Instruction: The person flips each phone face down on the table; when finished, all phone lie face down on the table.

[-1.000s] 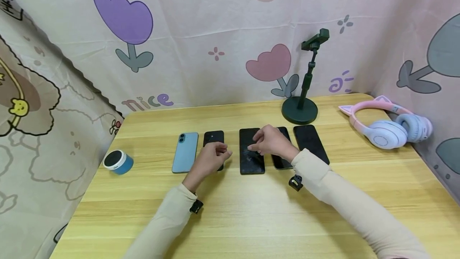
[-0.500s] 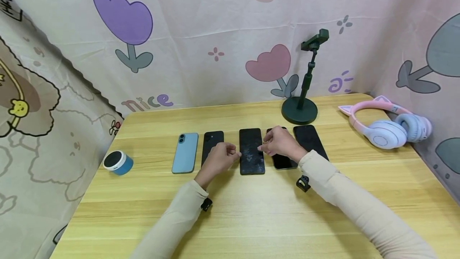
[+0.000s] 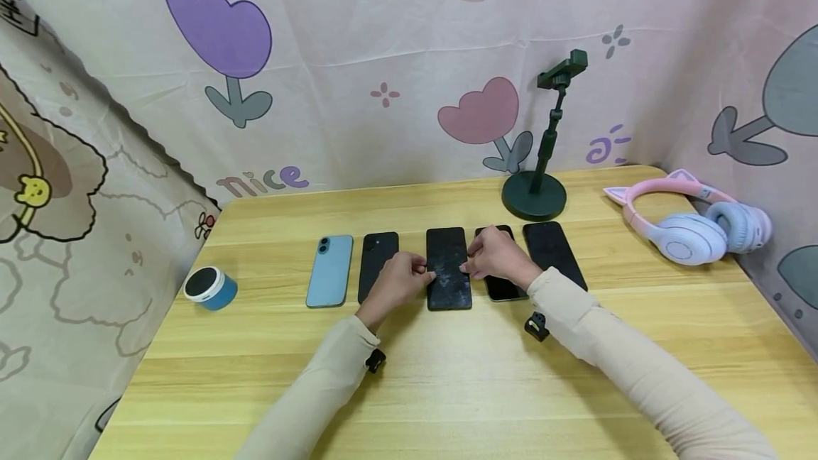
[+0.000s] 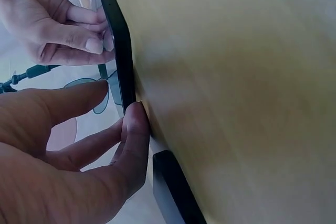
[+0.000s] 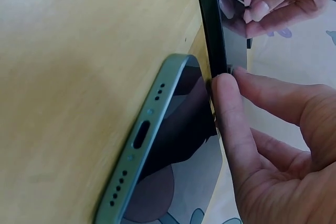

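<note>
A black smartphone [image 3: 449,295] with a smudged screen lies screen up, third in a row on the table. My left hand [image 3: 397,284] is at its left long edge; in the left wrist view a fingertip touches that edge while the thumb [image 4: 97,92] hangs over the screen side. From the opposite side my right hand [image 3: 500,258] pinches the right edge between thumb and index finger [image 5: 228,100]. Under the right hand lies another phone [image 3: 507,290], partly hidden, with a greenish frame [image 5: 139,153] in the right wrist view. Left of the held phone is a dark phone [image 3: 374,253].
A light blue phone [image 3: 329,272] lies at the row's left end, a black phone [image 3: 554,255] at its right end. Behind them stands a dark green phone stand [image 3: 534,196]. Pink and lavender headphones [image 3: 690,238] sit at right, a blue round jar-like object [image 3: 211,288] at left.
My left hand has moved right, from over the dark phone to the middle phone's left edge. My right hand has drawn back from above its screen to its right edge.
</note>
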`<state>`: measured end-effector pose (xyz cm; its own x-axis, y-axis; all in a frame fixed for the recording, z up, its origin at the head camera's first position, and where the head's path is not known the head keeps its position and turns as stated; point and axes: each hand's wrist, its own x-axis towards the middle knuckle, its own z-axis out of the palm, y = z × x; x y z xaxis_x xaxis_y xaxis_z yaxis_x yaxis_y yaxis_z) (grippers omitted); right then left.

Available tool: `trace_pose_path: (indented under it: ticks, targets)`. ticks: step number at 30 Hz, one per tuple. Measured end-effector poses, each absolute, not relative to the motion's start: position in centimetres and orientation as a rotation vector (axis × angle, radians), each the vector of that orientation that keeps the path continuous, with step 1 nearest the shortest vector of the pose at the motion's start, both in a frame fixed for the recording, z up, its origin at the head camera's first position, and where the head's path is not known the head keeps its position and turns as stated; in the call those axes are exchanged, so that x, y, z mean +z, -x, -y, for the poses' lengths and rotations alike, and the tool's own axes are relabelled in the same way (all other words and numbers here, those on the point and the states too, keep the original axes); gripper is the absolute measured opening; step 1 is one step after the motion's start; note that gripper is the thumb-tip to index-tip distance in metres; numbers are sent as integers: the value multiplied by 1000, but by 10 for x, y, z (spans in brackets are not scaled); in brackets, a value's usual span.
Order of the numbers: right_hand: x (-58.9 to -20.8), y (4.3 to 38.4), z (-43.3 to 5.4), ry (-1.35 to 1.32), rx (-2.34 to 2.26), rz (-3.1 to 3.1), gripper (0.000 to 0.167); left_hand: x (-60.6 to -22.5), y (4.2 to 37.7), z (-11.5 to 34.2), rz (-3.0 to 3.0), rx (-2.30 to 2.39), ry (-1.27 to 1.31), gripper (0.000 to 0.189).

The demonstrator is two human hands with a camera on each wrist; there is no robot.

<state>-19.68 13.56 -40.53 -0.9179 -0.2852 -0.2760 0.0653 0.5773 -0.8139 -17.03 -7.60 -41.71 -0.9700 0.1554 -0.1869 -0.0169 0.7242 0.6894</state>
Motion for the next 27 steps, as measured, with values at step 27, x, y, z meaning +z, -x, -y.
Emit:
trace_pose_path:
  ticks: [27]
  targets:
    - [-403, 197, -124, 133, -1218, -2492, 34, -415, 161, 80, -2631, 1237, -3, 33]
